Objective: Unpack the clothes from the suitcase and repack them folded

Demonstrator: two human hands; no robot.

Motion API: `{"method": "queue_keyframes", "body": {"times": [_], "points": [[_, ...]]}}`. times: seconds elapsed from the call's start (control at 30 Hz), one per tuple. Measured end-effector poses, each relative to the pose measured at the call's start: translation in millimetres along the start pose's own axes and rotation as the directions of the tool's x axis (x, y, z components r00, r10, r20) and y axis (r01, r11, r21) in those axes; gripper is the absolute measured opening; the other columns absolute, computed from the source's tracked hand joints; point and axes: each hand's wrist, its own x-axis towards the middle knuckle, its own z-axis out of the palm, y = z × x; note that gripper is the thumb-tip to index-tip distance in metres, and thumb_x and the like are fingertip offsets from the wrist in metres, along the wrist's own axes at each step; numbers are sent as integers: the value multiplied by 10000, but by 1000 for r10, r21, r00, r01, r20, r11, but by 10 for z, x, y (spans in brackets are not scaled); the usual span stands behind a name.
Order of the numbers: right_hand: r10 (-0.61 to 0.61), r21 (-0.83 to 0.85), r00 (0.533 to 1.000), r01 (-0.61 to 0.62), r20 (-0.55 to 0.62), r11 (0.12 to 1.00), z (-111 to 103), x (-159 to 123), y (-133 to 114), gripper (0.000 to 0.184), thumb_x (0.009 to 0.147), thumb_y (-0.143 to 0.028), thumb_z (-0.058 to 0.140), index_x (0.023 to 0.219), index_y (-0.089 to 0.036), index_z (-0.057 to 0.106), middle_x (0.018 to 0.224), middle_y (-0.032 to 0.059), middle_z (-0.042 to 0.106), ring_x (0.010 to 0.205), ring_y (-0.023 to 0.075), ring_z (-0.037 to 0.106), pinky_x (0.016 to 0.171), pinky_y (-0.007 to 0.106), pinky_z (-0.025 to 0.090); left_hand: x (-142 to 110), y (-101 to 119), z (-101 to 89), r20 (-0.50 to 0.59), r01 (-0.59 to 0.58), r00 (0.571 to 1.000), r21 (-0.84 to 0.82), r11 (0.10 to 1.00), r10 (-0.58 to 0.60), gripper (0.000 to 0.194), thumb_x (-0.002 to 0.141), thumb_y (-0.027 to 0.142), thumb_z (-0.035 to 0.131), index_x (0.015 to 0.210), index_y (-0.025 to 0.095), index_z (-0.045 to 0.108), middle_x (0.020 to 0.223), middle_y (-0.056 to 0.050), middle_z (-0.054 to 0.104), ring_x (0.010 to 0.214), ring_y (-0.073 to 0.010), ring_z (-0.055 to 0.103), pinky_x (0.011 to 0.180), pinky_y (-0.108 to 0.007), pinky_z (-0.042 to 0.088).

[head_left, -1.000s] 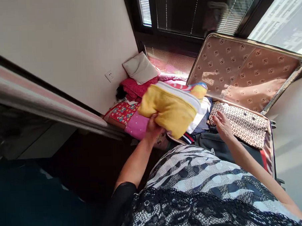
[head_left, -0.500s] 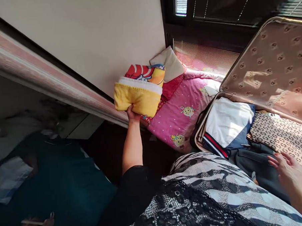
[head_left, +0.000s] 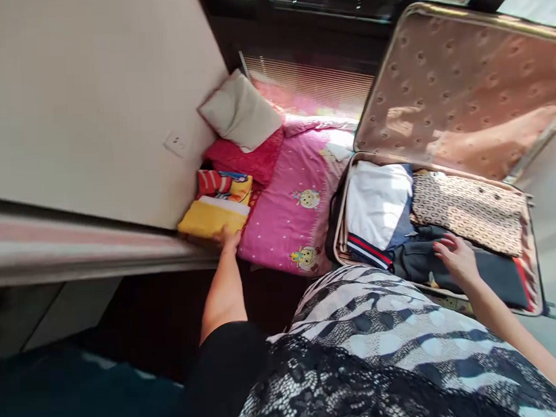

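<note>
A folded yellow towel (head_left: 212,217) with a white band and a red-and-blue printed part lies at the wall end of the pink bedding. At its near edge is my left hand (head_left: 228,236), fingers stretched out and touching or just beside the cloth. My right hand (head_left: 459,259) hovers over or rests lightly on dark folded clothing (head_left: 413,263) in the open suitcase (head_left: 534,252), with fingers apart and nothing held. Beside that clothing are a white and navy garment (head_left: 374,198) and a beige patterned cloth (head_left: 466,209).
Pink bedding (head_left: 279,227) with cartoon figures spreads between towel and suitcase. A pale cushion (head_left: 243,111) leans in the corner on red cloth (head_left: 246,161). The suitcase lid (head_left: 461,90) stands raised at the back right. A white wall (head_left: 93,106) bounds the left.
My left hand has lowered the towel from mid-air onto the bed by the wall, and its fingers have loosened. The view has swung, showing more of the suitcase and less of the dark left side.
</note>
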Motion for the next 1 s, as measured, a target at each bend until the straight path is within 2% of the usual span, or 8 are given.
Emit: {"method": "queue_keyframes", "body": {"times": [0.13, 0.23, 0.4, 0.53, 0.67, 0.83, 0.9, 1.0], "points": [[-122, -194, 992, 117, -15, 974, -20, 28, -25, 675, 711, -539, 729, 1280, -176, 714, 1263, 174, 755, 964, 287, 770, 1000, 510, 633, -50, 299, 161, -51, 97, 994, 25, 995, -96, 369, 887, 160, 673, 1236, 122, 560, 1536, -292, 448, 1459, -468, 506, 1157, -675, 485], [-265, -318, 964, 258, 20, 912, -128, 178, -34, 610, 778, -481, 678, 1300, -169, 714, 1265, 177, 736, 1045, 300, 748, 1027, 484, 610, -383, 672, 439, -18, -127, 992, -37, 991, 127, 371, 902, 164, 654, 1268, 114, 618, 1483, -259, 554, 1490, -386, 519, 1275, -546, 439], [-498, -555, 866, 437, 46, 708, -356, 656, -60, 642, 801, -426, 687, 1389, -172, 662, 1493, 248, 601, 1382, 426, 559, 1141, 620, 490, -1465, 1315, 921, 100, -546, 801, -281, 789, 590, 266, 903, 186, 643, 1156, 184, 721, 1315, -169, 683, 1354, -324, 638, 1221, -501, 527], [-522, -613, 816, 550, 248, 567, -281, 935, -190, 791, 779, -415, 795, 1514, -195, 604, 1687, 251, 445, 1536, 499, 398, 1186, 721, 371, -2351, 1642, 1199, 277, -568, 665, -416, 711, 693, 224, 935, 205, 640, 1121, 203, 764, 1330, -148, 700, 1257, -278, 711, 1026, -401, 651], [-507, -430, 764, 644, 399, 632, -183, 1154, -333, 812, 813, -599, 812, 1515, -236, 625, 1595, 222, 547, 1498, 452, 465, 1224, 648, 389, -2888, 1797, 1371, 431, -503, 594, -459, 732, 679, 180, 933, 183, 639, 1037, 205, 784, 1147, -111, 773, 1020, -228, 788, 923, -367, 683], [-316, -396, 949, 292, 5, 870, -761, 1616, -176, 780, 880, -602, 795, 1473, -137, 593, 1568, 290, 522, 1465, 462, 446, 1177, 658, 408, -3170, 1753, 1492, 505, -475, 559, -456, 753, 658, 168, 927, 203, 649, 1011, 228, 793, 1061, -75, 794, 934, -211, 806, 873, -353, 695], [-119, -323, 974, 52, -192, 945, -1124, 1797, -32, 834, 889, -489, 827, 1503, -23, 509, 1569, 388, 454, 1432, 456, 448, 1142, 633, 417, -3234, 1700, 1554, 483, -485, 586, -434, 759, 651, 184, 943, 230, 637, 1042, 231, 792, 1080, -76, 788, 928, -210, 804, 859, -354, 696], [88, -91, 978, -107, -189, 990, -1484, 1964, 132, 769, 856, -331, 878, 1425, 57, 536, 1420, 400, 560, 1269, 373, 546, 1075, 527, 448, -3315, 1723, 1666, 438, -568, 602, -353, 744, 668, 217, 949, 227, 625, 1097, 223, 783, 1131, -98, 772, 1001, -231, 796, 899, -374, 686]]}}
